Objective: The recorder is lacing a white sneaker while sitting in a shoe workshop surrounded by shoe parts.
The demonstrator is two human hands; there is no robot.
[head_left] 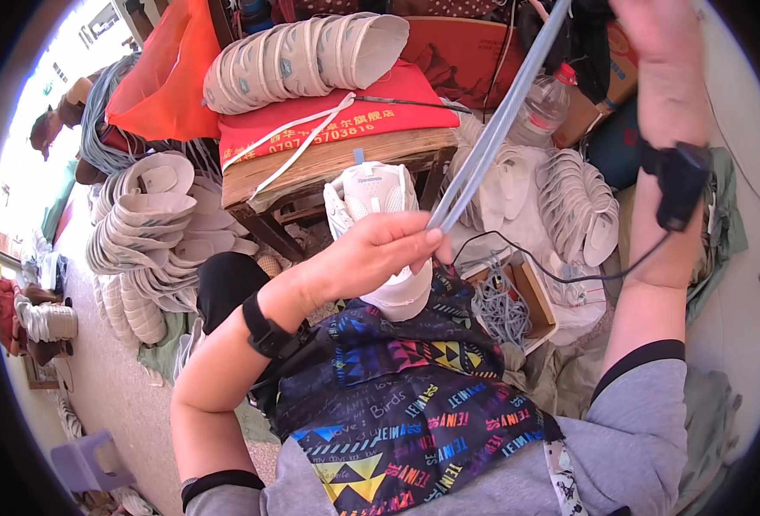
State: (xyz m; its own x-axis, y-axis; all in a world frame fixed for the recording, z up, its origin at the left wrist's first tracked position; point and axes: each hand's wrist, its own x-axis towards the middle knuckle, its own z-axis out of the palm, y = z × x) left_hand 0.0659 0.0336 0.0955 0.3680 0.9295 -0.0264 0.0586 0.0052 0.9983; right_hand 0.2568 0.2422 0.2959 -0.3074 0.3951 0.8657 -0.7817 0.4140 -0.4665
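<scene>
Grey-blue shoelaces run in a bundle from my left hand up past the top edge. The left fingers are pinched shut on their lower end. Below and behind that hand a white shoe upper stands upright at my lap, its tongue away from me, partly hidden by the hand. My right hand is raised at the top right, blurred and partly cut off by the frame, so its fingers cannot be made out. The laces' upper end is also out of view.
A wooden stool with a red cover bears a row of nested shoe uppers and a white strap. More uppers lie stacked at left and right. A box of grey laces sits beside my lap. A black cable hangs from my right wrist.
</scene>
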